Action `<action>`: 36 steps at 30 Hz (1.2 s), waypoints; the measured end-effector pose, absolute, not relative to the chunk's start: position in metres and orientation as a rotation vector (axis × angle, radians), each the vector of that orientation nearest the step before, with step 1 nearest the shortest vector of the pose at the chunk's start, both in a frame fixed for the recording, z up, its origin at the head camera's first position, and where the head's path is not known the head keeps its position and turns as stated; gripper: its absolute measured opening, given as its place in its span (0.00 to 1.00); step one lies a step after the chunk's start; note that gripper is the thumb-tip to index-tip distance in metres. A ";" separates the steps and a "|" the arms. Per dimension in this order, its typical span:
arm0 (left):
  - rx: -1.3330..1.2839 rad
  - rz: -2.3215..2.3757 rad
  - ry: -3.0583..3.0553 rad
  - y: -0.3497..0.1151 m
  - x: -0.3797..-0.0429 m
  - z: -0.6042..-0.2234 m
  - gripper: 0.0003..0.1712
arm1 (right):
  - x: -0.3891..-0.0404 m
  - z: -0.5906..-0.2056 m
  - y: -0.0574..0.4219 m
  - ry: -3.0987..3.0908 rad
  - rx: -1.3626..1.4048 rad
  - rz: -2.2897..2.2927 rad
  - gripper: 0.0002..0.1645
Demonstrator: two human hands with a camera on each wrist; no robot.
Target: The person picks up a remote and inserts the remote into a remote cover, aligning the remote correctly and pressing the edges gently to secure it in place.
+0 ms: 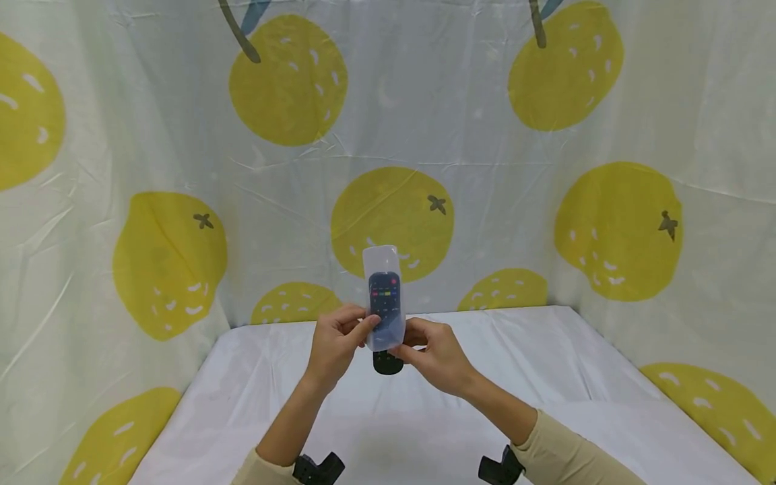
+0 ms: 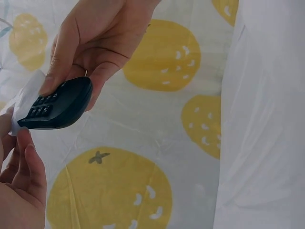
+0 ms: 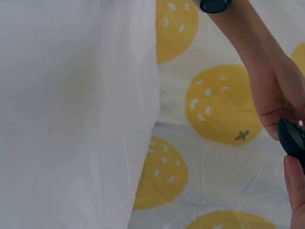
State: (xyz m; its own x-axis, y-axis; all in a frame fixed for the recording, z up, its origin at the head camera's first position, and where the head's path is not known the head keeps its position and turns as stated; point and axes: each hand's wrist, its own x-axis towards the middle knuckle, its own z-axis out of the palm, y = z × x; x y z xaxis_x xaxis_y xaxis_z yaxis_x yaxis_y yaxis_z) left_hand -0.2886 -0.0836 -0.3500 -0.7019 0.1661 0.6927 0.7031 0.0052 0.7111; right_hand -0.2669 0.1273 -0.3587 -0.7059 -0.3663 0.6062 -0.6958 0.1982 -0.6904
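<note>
A black remote control (image 1: pixel 386 364) sits mostly inside a translucent plastic sleeve (image 1: pixel 382 259), held upright in front of me. Its lower end sticks out of the sleeve's bottom opening, and colored buttons show through the plastic. My left hand (image 1: pixel 337 342) grips the sleeve from the left, thumb across the front, other fingers partly hidden behind. From the right, my right hand (image 1: pixel 441 357) pinches the lower part, its thumb at the sleeve's edge. In the left wrist view that thumb lies on the keys of the remote control (image 2: pixel 59 102), beside the whitish sleeve (image 2: pixel 26 102).
Below the hands spreads a white-covered table (image 1: pixel 388 431). A pale curtain (image 1: pixel 424 81) printed with large yellow fruit hangs behind it and along both sides. Black wrist devices (image 1: pixel 318 469) are on both forearms.
</note>
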 end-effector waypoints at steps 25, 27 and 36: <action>-0.852 -1.684 -1.914 -0.083 -0.289 -0.347 0.06 | -0.277 -0.338 0.154 -2.325 0.982 1.636 0.27; -0.867 -1.680 -1.921 -0.082 -0.289 -0.347 0.07 | -0.278 -0.332 0.153 -2.301 0.953 1.651 0.27; -0.947 -1.678 -1.918 -0.078 -0.287 -0.346 0.05 | -0.283 -0.320 0.143 -2.309 0.939 1.580 0.24</action>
